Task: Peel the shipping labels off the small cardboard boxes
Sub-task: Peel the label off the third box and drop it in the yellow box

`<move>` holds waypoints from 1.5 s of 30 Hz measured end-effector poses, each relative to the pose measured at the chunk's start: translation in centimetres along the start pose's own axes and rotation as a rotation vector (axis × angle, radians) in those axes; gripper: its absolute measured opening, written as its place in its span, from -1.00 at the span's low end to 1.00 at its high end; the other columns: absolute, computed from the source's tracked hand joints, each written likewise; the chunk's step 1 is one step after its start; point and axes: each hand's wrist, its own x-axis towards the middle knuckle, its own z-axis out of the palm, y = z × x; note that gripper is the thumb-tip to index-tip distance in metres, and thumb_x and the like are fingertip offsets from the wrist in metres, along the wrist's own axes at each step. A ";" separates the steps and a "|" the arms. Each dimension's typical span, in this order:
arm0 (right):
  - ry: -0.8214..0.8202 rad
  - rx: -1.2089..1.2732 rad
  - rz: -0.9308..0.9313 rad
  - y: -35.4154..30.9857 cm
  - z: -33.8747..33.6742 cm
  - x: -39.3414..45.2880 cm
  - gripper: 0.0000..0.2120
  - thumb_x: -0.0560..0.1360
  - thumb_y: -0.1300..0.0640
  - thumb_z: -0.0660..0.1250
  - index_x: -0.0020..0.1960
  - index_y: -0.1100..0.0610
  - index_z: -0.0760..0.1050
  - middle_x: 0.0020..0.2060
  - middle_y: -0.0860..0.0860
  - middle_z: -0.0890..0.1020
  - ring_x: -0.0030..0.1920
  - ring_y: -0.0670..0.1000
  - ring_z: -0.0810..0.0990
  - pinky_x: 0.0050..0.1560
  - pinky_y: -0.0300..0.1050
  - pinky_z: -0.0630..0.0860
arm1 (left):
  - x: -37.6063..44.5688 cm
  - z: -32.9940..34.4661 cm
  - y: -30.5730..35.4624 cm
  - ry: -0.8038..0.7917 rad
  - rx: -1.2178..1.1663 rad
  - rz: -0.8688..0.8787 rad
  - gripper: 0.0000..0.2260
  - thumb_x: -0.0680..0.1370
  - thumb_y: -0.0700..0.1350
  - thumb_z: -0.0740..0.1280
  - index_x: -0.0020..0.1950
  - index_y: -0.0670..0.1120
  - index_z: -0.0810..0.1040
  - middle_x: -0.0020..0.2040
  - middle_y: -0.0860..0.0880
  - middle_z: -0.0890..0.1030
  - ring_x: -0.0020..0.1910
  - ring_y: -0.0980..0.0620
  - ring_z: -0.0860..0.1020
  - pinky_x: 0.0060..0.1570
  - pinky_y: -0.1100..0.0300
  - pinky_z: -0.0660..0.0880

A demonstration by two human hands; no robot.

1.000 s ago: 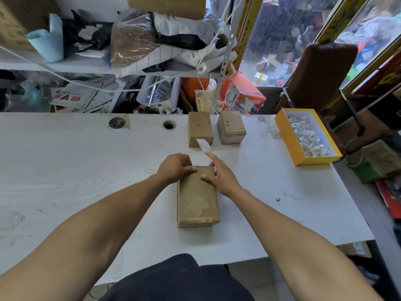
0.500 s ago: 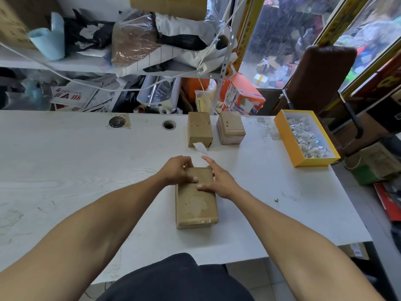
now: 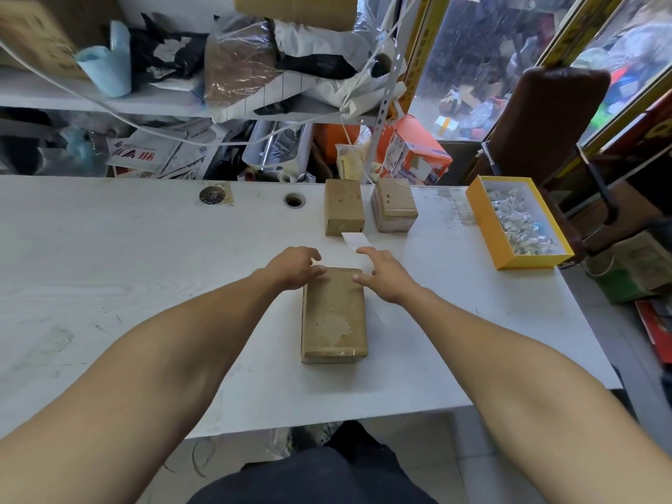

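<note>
A flat, oblong brown cardboard box point(image 3: 334, 316) wrapped in clear tape lies on the white wood-grain table point(image 3: 145, 271), lengthwise away from the person, near the front edge. Pale torn patches of label residue mark its top face toward the near end. The left hand point(image 3: 292, 267) sits at the box's far left corner, fingers curled loosely, with the fingertips touching or just above the top edge. The right hand point(image 3: 385, 274) is at the far right corner, fingers spread; its thumb reaches the box's corner, and the rest of the hand lies beside the box over the table. A small white strip of peeled label point(image 3: 353, 240) shows just beyond the right index fingertip; it seems stuck to that finger, though the contact is hard to make out. Further back stand two more small brown cardboard boxes, one narrower point(image 3: 343, 212) and one squarer point(image 3: 394, 209), side by side and apart. To the right, a yellow open-topped tray point(image 3: 483, 220) holds a heap of crumpled white label scraps point(image 3: 518, 223).
</note>
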 end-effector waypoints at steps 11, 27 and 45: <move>0.011 0.265 -0.064 -3.7 -3.1 -4.2 -0.93 0.51 0.17 0.43 -0.11 0.16 0.58 -0.14 0.05 0.63 -0.07 0.05 0.57 0.00 0.01 0.59 | -5.5 -1.3 3.0 0.006 0.088 -0.008 -0.75 0.44 0.06 0.50 0.06 0.01 0.66 0.10 -0.01 0.65 0.07 -0.03 0.58 0.09 0.07 0.52; -0.058 0.477 -0.093 -0.3 -0.1 -13.1 -0.84 0.51 0.29 0.40 -0.18 0.14 0.46 -0.23 0.13 0.63 -0.28 0.01 0.64 -0.32 -0.22 0.53 | -14.9 5.4 8.5 0.180 -0.212 -0.008 -0.64 0.40 -0.04 0.56 0.04 -0.26 0.64 -0.04 -0.17 0.67 -0.05 -0.11 0.62 0.00 -0.02 0.53; -0.045 0.119 -0.213 0.7 0.7 -17.1 -0.92 0.52 0.23 0.40 -0.09 0.17 0.50 -0.17 0.11 0.68 -0.28 -0.01 0.68 -0.29 -0.18 0.52 | -18.8 8.1 10.3 0.153 -0.087 -0.024 -0.72 0.44 -0.23 0.49 0.05 -0.06 0.48 -0.01 -0.10 0.56 0.02 -0.15 0.59 0.03 -0.05 0.61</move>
